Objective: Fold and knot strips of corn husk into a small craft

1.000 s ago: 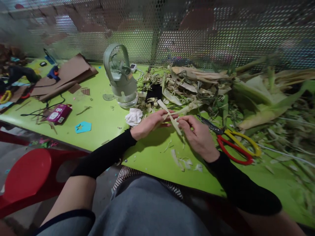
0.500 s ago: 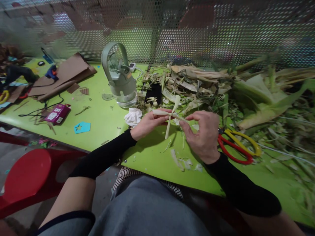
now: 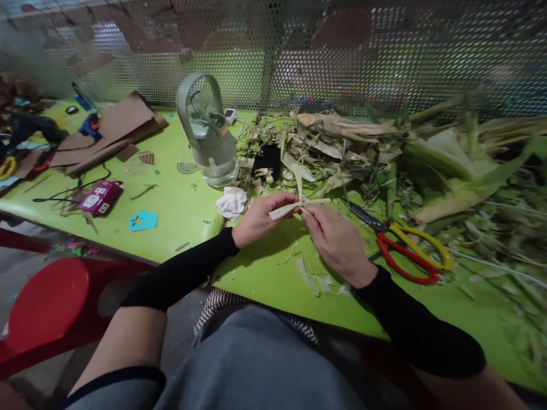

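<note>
Crossed husk strips (image 3: 282, 212) are gripped by the left hand (image 3: 260, 220) and right hand (image 3: 337, 242) above the tabletop (image 3: 252, 273), with scissors (image 3: 381, 227) noted beside the right hand and crumpled paper (image 3: 231, 203) beside the left.

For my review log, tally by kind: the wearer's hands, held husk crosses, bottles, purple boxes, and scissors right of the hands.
Hands, left hand and right hand: 2
Husk cross: 1
Bottle: 1
Purple box: 1
Scissors: 1
Total: 6

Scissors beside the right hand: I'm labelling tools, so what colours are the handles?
One handle is red, the other handle yellow, best seen in the head view.
</note>
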Demonstrator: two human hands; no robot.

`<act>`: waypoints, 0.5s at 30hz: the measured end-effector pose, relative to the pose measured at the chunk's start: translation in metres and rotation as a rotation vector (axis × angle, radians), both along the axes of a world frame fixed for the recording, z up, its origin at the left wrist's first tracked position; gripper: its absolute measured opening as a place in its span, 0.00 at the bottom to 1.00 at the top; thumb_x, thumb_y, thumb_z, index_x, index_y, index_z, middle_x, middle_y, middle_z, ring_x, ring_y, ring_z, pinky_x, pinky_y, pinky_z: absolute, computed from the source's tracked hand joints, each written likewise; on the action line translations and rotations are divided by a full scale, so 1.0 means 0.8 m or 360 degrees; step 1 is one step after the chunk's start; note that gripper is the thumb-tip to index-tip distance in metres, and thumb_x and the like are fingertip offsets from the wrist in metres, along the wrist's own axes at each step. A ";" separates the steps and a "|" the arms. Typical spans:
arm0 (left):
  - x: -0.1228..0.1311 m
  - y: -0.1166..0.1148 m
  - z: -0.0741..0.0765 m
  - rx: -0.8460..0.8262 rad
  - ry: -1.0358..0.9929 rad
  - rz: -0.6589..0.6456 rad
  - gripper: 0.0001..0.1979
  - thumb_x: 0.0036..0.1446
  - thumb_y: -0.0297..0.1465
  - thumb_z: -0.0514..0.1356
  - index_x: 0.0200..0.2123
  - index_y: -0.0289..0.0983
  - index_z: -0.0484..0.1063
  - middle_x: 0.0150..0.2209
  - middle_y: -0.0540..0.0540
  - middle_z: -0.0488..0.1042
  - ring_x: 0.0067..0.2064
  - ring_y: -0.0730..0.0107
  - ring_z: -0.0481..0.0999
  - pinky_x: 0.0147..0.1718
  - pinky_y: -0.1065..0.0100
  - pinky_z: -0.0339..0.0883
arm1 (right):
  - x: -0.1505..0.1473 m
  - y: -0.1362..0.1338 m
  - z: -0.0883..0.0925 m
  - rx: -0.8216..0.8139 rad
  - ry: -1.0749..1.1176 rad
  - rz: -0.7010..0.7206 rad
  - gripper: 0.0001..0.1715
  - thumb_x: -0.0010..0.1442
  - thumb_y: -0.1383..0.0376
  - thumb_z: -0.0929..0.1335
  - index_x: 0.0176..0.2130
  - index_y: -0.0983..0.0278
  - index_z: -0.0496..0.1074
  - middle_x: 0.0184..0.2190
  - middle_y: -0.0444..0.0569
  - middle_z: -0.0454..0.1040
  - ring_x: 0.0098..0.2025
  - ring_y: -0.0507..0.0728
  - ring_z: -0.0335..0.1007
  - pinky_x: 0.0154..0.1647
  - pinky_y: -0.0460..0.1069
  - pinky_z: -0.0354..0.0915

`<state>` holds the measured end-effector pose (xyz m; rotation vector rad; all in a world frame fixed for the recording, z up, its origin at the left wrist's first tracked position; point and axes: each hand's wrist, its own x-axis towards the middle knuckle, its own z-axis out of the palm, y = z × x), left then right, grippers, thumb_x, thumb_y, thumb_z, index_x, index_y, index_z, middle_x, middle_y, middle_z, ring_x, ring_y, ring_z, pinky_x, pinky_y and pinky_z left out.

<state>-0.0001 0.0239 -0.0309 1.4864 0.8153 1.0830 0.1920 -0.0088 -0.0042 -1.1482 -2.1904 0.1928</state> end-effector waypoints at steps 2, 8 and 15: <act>-0.001 -0.002 0.004 0.0014 0.0033 -0.0025 0.15 0.60 0.38 0.67 0.45 0.34 0.75 0.42 0.43 0.81 0.40 0.72 0.78 0.43 0.67 0.71 | 0.002 0.002 0.000 -0.0006 -0.0048 0.0011 0.19 0.75 0.57 0.59 0.43 0.63 0.73 0.35 0.52 0.79 0.34 0.59 0.73 0.35 0.53 0.66; -0.003 -0.011 0.022 -0.0142 -0.0046 -0.0197 0.15 0.58 0.37 0.67 0.44 0.34 0.74 0.40 0.44 0.79 0.39 0.72 0.77 0.44 0.67 0.71 | 0.015 0.012 0.009 0.0235 0.0014 -0.0157 0.20 0.72 0.53 0.60 0.52 0.61 0.72 0.47 0.58 0.78 0.52 0.68 0.72 0.51 0.64 0.65; 0.000 -0.021 0.036 -0.0227 0.0055 -0.0102 0.12 0.56 0.37 0.67 0.38 0.35 0.71 0.34 0.49 0.74 0.33 0.75 0.72 0.35 0.71 0.65 | 0.009 0.004 0.017 -0.0030 -0.0053 0.0074 0.19 0.73 0.56 0.60 0.32 0.59 0.70 0.27 0.48 0.73 0.30 0.58 0.66 0.36 0.55 0.61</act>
